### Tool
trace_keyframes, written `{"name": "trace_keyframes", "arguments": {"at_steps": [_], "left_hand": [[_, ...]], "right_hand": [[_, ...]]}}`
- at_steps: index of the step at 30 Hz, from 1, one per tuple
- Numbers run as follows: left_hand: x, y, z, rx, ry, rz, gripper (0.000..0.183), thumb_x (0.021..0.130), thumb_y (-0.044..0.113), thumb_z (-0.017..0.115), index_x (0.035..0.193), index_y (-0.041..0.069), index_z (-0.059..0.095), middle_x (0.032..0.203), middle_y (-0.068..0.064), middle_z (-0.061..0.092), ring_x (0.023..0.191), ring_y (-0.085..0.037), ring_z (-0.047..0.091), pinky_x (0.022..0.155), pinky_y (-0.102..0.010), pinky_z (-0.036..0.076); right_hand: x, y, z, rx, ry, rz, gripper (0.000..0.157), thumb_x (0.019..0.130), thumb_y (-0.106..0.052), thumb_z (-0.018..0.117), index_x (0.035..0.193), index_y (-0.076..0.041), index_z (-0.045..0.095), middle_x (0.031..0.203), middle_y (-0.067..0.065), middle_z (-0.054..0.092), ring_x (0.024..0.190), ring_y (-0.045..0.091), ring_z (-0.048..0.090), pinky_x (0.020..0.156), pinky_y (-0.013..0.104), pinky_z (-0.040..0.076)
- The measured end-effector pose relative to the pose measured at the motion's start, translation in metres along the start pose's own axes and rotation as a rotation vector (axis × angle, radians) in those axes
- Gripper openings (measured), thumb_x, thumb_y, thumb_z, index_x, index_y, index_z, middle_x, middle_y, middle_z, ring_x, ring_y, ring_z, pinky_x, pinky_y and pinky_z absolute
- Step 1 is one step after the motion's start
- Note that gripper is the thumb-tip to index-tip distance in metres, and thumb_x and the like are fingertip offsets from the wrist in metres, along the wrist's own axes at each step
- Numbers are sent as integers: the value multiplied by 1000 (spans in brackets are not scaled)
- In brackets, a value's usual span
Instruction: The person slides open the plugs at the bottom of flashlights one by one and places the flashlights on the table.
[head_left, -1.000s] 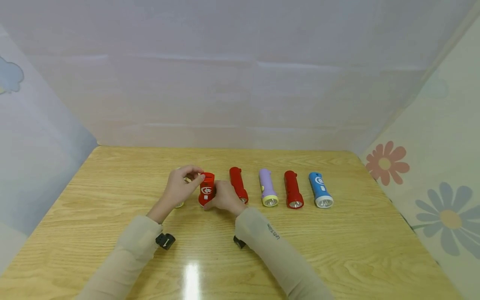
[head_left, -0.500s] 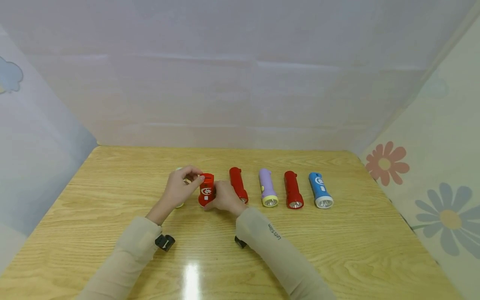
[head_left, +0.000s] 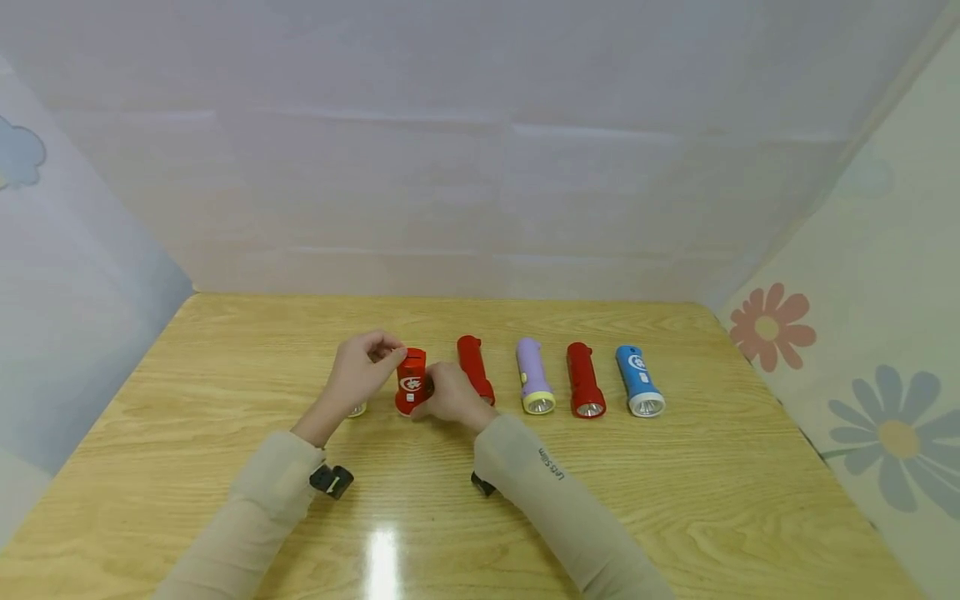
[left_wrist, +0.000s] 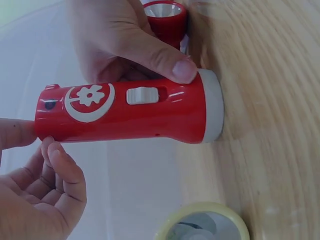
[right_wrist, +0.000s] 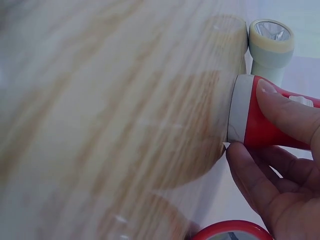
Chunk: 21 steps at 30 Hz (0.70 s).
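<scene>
A red flashlight (head_left: 411, 385) with a white lens rim, a white flower emblem and a white slide switch (left_wrist: 143, 95) stands upright, its lens end down on the wooden table. My left hand (head_left: 358, 372) pinches its tail end between the fingertips. Lower down, my right hand (right_wrist: 290, 165) grips the lens end, thumb on the red flare and fingers at the white rim. A pale flashlight with a cream rim (right_wrist: 272, 44) lies left of it, mostly behind my left hand in the head view. Right beside my right hand lies another red flashlight (head_left: 472, 367), partly covered by it.
Farther right, a lilac flashlight with a yellow rim (head_left: 533, 371), a red flashlight (head_left: 584, 375) and a blue one with a white rim (head_left: 639, 379) form a row, lenses toward me. A pale wall covering (head_left: 480, 183) rises behind the wooden table (head_left: 712, 500).
</scene>
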<state>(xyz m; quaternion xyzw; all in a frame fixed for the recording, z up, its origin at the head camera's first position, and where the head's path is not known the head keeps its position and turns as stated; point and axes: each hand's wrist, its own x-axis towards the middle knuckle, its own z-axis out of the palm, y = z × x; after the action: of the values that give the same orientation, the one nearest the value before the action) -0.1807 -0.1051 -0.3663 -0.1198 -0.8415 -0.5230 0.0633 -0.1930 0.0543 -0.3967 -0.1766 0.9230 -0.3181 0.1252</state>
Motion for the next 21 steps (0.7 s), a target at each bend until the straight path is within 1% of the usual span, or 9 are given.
{"name": "trace_keyframes", "arguments": {"at_steps": [6,10,14,16,21], "left_hand": [[3,6,-2,-52,-27,-99,11,85,8,61,89,-2,65,71,-8,62,60,-14,52,54,-24,45],[3,7,-2,-91,-44,-141,13,85,7,63,89,-5,64,71,-10,62,59,-16,54,52,-23,46],[5,8,-4,-122,-66,-164,13,85,8,63,88,-6,63,66,-7,59,56,-18,53,48,-22,43],[6,8,-5,-142,-82,-183,13,86,8,63,88,-5,62,64,-4,57,54,-16,52,46,-23,42],[9,10,-7,-202,-123,-245,12,86,6,63,87,-6,60,60,-1,54,52,-14,50,46,-24,41]], "right_hand": [[1,-1,0,-9,-4,5,38,67,-14,83,98,-1,65,90,6,67,79,14,60,78,27,48],[1,-1,0,-11,-4,7,39,67,-13,83,99,-1,64,90,6,67,79,15,60,80,28,48],[1,-1,-1,-15,-1,-2,39,66,-13,83,98,-1,64,90,6,66,79,15,59,79,28,48],[2,-2,-1,-18,0,-6,39,66,-13,83,98,0,64,89,6,66,79,14,59,79,28,48],[3,-1,-1,-20,-1,-8,39,65,-12,84,95,0,64,86,5,67,76,14,59,76,26,48]]}}
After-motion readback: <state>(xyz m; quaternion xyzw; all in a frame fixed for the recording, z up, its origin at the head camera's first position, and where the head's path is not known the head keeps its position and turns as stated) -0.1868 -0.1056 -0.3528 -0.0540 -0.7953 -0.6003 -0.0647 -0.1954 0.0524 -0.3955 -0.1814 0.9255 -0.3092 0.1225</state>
